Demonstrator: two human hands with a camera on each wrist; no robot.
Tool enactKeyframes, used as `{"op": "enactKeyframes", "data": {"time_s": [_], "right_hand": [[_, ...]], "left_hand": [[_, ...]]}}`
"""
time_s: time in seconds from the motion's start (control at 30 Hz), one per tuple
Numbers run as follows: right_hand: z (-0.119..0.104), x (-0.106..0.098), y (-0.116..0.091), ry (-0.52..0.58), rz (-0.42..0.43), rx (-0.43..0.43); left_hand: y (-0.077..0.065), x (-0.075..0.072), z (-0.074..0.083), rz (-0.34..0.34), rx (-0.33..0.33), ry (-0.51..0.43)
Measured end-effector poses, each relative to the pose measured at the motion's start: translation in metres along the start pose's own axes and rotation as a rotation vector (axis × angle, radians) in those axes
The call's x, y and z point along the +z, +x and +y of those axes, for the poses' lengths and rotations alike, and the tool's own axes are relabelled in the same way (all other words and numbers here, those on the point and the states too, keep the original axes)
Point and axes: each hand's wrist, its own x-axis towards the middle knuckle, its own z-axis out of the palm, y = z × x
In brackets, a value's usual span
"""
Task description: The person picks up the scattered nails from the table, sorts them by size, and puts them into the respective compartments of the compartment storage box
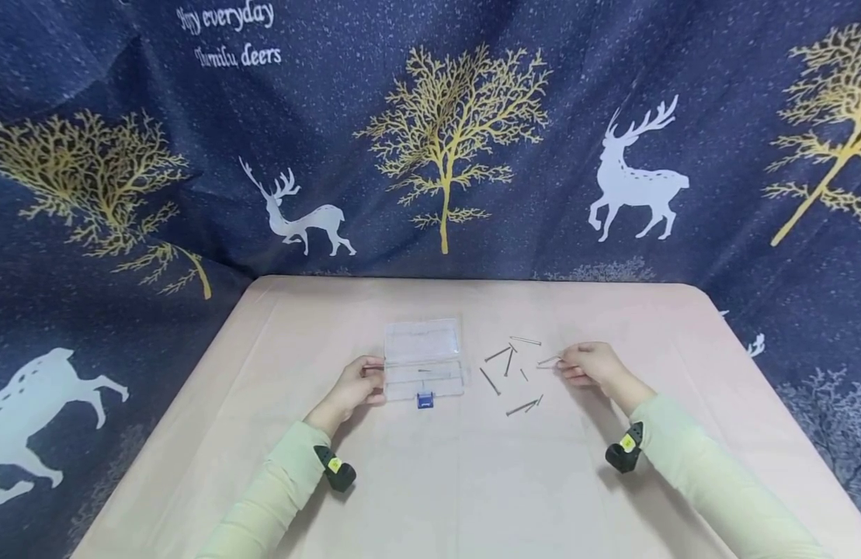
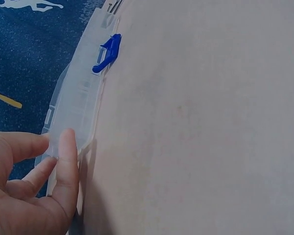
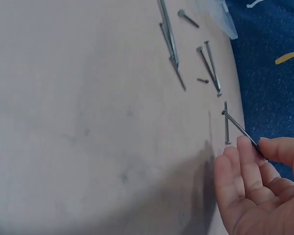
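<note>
A clear plastic box (image 1: 395,390) with a blue latch (image 1: 425,400) lies on the table, its lid (image 1: 421,339) tipped back. My left hand (image 1: 355,386) holds the box by its left end, thumb and a finger against the plastic (image 2: 73,107). A thin nail (image 1: 425,371) shows inside the box. To the right of the box, my right hand (image 1: 592,365) pinches a nail (image 3: 242,128) between thumb and fingertips, its head pointing away from the hand. Between box and right hand lie several loose nails (image 1: 490,381), long and short, some crossing each other.
A pale pink cloth covers the table (image 1: 472,481). Behind it hangs a dark blue curtain (image 1: 500,225) with deer and trees, right along the far edge. Each sleeve carries a black wrist camera (image 1: 624,449).
</note>
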Motion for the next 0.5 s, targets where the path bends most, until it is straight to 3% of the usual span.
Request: {"op": "enactKeyframes", "data": {"time_s": [0.17, 0.3, 0.5], "right_hand": [[0.004, 0.001, 0.004, 0.123, -0.068, -0.070], [-0.012, 0.010, -0.002, 0.108, -0.036, -0.016], [-0.034, 0.026, -0.004, 0.113, -0.073, -0.016]], "left_hand": [[0.001, 0.000, -0.002, 0.005, -0.007, -0.006], [0.002, 0.000, -0.002, -0.013, -0.002, -0.008], [0.002, -0.001, -0.001, -0.012, -0.005, -0.013]]}}
